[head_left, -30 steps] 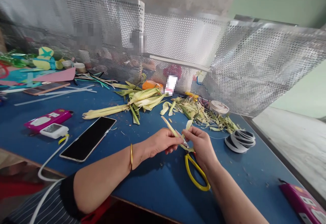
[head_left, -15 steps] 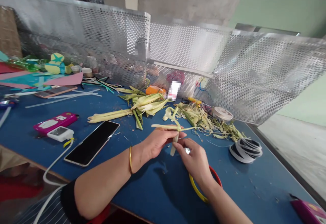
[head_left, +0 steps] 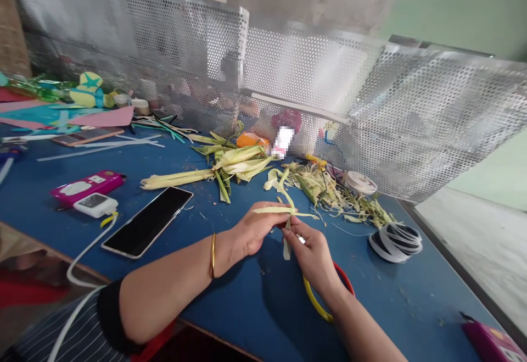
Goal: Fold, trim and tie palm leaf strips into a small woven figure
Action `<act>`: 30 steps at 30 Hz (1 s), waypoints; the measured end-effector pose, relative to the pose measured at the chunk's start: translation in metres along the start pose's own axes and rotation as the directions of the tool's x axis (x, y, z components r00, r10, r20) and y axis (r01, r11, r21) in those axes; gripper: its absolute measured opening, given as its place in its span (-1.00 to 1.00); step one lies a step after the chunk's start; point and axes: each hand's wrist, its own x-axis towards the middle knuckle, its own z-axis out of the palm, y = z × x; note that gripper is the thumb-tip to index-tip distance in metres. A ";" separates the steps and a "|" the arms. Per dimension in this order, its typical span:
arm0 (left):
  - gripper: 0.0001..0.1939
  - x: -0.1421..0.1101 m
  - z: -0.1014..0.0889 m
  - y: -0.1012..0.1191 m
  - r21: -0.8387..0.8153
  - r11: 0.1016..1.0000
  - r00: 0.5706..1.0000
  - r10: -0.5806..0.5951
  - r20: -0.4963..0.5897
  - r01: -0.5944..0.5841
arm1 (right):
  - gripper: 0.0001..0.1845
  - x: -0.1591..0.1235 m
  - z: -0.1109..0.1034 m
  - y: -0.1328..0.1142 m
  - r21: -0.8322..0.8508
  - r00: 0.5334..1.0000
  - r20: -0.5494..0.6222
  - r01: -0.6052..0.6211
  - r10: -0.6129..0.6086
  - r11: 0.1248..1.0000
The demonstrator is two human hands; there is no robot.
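Note:
My left hand (head_left: 257, 224) pinches a cross-shaped piece of pale green corn husk strips (head_left: 292, 209) at its knotted middle. One strip points left over the fingers, one right, one up and away, and one hangs down. My right hand (head_left: 310, 249) pinches the downward strip between thumb and fingers, just below the knot. Both hands are close together above the blue table (head_left: 230, 301). Part of the knot is hidden by the fingers. Under my right wrist lies a red and yellow ring (head_left: 315, 302).
Beyond the hands lie a bundle of corn husks (head_left: 239, 164) and a heap of husk scraps (head_left: 329, 191). A phone (head_left: 148, 222), a magenta box (head_left: 88, 186) and a white cable (head_left: 88, 249) are on the left. A ribbon coil (head_left: 395, 243) lies right. Perforated metal sheeting (head_left: 300, 71) stands behind.
The hanging strip has shifted slightly right and now points straighter down. Both hands keep hold, with the right fingers closer to the knot. The view has shifted slightly.

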 end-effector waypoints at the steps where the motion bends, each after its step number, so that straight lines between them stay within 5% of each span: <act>1: -0.82 0.000 0.001 0.000 -0.013 1.000 1.000 -0.009 -0.005 0.009 | -0.65 0.000 0.000 -0.001 -0.007 1.000 0.003 0.016 -0.016 1.000; 8: -0.74 -0.001 0.006 0.003 -0.127 0.990 0.991 -0.070 -0.118 0.055 | -0.59 -0.001 0.003 -0.002 -0.088 0.999 -0.012 0.048 -0.049 0.995; 14: -0.84 -0.003 0.007 0.006 -0.119 0.989 0.995 -0.098 -0.029 0.094 | -0.64 0.000 0.008 0.003 -0.137 0.995 -0.087 0.032 -0.045 0.990; 24: -0.80 0.001 0.009 -0.008 0.227 0.966 0.951 0.180 -0.251 -0.123 | -0.58 -0.004 0.015 0.009 -0.266 1.000 -0.025 0.006 -0.013 0.964; 30: -0.94 0.003 0.006 -0.004 0.037 0.999 0.962 0.022 -0.272 -0.013 | -0.58 -0.008 0.004 -0.005 -0.463 0.983 -0.017 0.156 -0.185 0.872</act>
